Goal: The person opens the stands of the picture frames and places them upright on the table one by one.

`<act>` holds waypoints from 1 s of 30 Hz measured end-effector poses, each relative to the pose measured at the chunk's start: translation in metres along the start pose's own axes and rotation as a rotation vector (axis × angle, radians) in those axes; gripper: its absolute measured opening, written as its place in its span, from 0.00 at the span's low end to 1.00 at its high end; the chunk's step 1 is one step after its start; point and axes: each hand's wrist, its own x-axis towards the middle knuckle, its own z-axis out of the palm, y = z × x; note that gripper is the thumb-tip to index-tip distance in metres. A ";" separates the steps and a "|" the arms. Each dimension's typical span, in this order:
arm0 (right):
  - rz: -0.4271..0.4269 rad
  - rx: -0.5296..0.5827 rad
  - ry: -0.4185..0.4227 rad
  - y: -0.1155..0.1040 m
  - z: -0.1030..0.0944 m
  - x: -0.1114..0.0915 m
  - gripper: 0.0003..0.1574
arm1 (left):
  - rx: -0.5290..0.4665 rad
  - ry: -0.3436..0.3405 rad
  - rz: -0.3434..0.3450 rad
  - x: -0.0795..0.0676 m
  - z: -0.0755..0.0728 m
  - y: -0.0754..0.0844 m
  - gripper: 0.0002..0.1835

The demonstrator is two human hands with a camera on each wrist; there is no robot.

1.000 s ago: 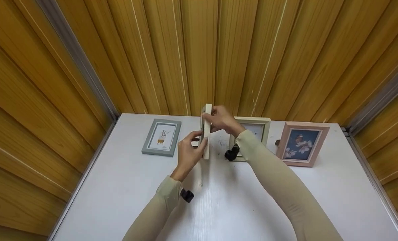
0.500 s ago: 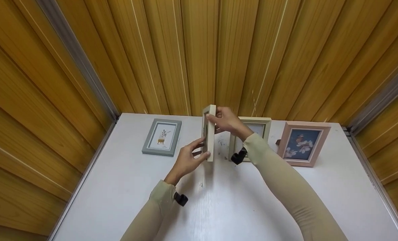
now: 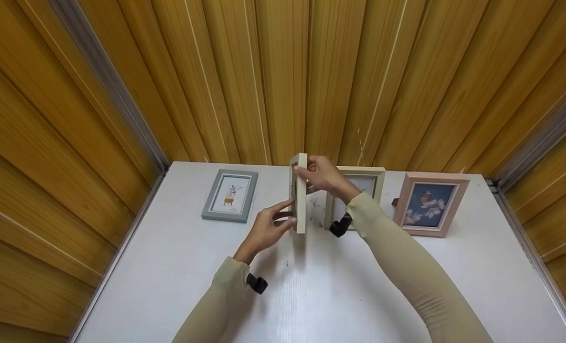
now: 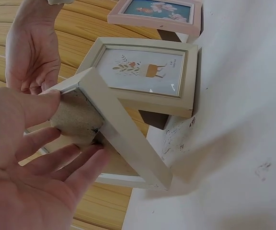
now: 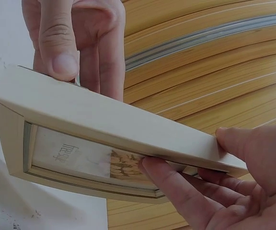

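Note:
A cream picture frame point(image 3: 302, 200) stands edge-on in front of me in the head view, between both hands. Its brown backing point(image 4: 78, 115) faces left; the picture side, with printed letters point(image 5: 66, 149), faces right. My right hand point(image 3: 328, 176) pinches the upper part, thumb along the edge and fingers over the front. Lower down, my left hand point(image 3: 266, 228) grips it from the back, thumb at the edge and fingertips point(image 4: 92, 160) against the backing. The lower corner is close over the white table point(image 3: 321, 286).
On the left lies a grey-green picture frame point(image 3: 230, 195). Behind my right wrist stands another cream frame point(image 3: 379, 190), partly covered. A pink frame point(image 3: 459, 202) with a flower picture leans on its stand farther right. Wood-look panels point(image 3: 283, 81) rise behind the table.
The cream frame has shifted slightly right and down and turned to show more of its back. My left hand has slid lower along it; my right hand moved a little right with it.

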 end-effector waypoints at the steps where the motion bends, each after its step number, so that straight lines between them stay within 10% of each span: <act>1: 0.000 0.001 -0.001 0.000 0.000 0.000 0.27 | -0.008 -0.002 0.002 0.000 0.000 -0.001 0.29; 18: 0.009 -0.020 -0.004 0.002 -0.002 -0.003 0.28 | 0.039 0.079 0.032 0.001 -0.004 -0.002 0.25; 27: 0.002 -0.021 -0.007 0.001 -0.004 -0.004 0.27 | 0.037 0.137 0.026 -0.010 -0.021 0.035 0.20; 30: 0.005 -0.019 -0.007 0.002 -0.004 -0.004 0.28 | 0.028 0.154 0.009 -0.006 -0.026 0.025 0.19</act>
